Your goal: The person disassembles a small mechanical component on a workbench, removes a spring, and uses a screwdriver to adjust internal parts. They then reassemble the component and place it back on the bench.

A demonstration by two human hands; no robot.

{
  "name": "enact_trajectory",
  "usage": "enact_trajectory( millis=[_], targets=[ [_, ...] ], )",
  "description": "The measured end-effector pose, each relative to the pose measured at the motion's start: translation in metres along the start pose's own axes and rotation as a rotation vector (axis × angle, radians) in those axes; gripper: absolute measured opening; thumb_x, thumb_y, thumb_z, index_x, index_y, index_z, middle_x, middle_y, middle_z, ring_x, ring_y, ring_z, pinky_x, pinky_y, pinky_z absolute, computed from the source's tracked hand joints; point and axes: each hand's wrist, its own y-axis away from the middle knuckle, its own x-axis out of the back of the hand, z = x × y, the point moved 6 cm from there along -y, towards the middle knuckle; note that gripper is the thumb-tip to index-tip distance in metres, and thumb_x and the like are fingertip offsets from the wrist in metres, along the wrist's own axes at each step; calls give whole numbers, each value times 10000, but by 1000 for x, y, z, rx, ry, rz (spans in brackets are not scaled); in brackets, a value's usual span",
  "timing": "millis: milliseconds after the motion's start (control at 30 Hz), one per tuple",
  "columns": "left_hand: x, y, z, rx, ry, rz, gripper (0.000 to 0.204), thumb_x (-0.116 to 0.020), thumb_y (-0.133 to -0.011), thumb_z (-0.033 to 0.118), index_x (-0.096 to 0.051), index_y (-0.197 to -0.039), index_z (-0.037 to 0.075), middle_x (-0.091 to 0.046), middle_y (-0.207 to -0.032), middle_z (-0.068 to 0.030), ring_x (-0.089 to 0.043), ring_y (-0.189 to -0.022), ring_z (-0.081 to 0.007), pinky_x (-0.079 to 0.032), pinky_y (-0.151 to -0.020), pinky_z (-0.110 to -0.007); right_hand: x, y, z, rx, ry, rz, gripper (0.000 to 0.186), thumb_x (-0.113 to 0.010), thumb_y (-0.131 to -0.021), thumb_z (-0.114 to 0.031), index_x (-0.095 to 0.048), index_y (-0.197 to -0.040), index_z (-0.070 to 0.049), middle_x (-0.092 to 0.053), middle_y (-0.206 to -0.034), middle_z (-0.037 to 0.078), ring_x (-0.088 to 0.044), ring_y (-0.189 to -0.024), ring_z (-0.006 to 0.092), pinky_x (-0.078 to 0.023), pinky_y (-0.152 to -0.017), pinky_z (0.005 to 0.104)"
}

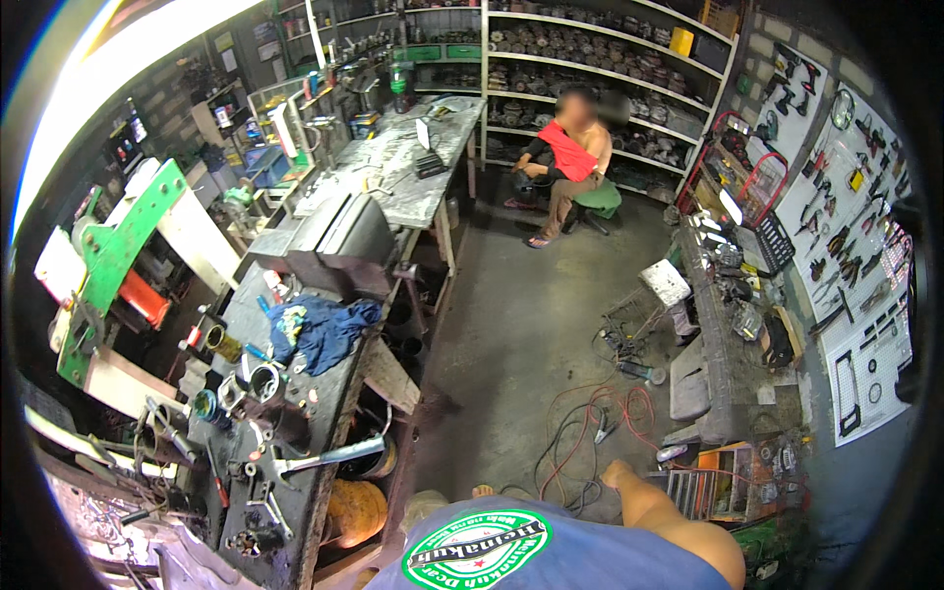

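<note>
Neither of my hands shows. My torso in a blue shirt (pixel 610 560) with a round green-and-white print fills the bottom, my bare right leg (pixel 678 521) reaching out beside it. Close on my left is a dark, cluttered workbench (pixel 231 521), bearing a long hammer (pixel 324 458), an open-end wrench (pixel 275 511), several metal cylinders and cans (pixel 264 383), a crumpled blue cloth (pixel 329 334) and assorted small tools. A grey metal housing (pixel 334 246) sits farther along it. At lower right, hoses and cables (pixel 590 413) lie tangled on the floor.
Another person (pixel 575 162) sits on a stool before shelves (pixel 600 29) full of metal parts. A worn metal table (pixel 428 133) continues at back left. A low bench (pixel 703 334) with tools runs along the right, under pegboards (pixel 846 216). A green-and-white press (pixel 118 285) stands far left.
</note>
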Motion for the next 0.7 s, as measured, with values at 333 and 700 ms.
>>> enact_trajectory(
  millis=[333,700],
  targets=[
    [39,-96,195,-266,-350,-173,736,-792,-933,511,-686,-1535,101,-777,-1386,-228,-745,-1323,-322,-597,-1097,-441,-48,16,-1,64,-354,-188,506,-606,-1117,-532,-807,-1234,-83,-809,-959,119,-762,-826,258,-613,-783,443],
    [95,-209,425,-281,-172,-224,723,-800,-919,512,-693,-1531,143,-777,-1371,-234,-764,-1265,-370,-604,-1082,-441,74,-115,3,710,375,181,326,-597,-1078,-395,-802,-1123,-146,-788,-1174,92,-769,-1032,292,-618,-878,468]
  ],
)
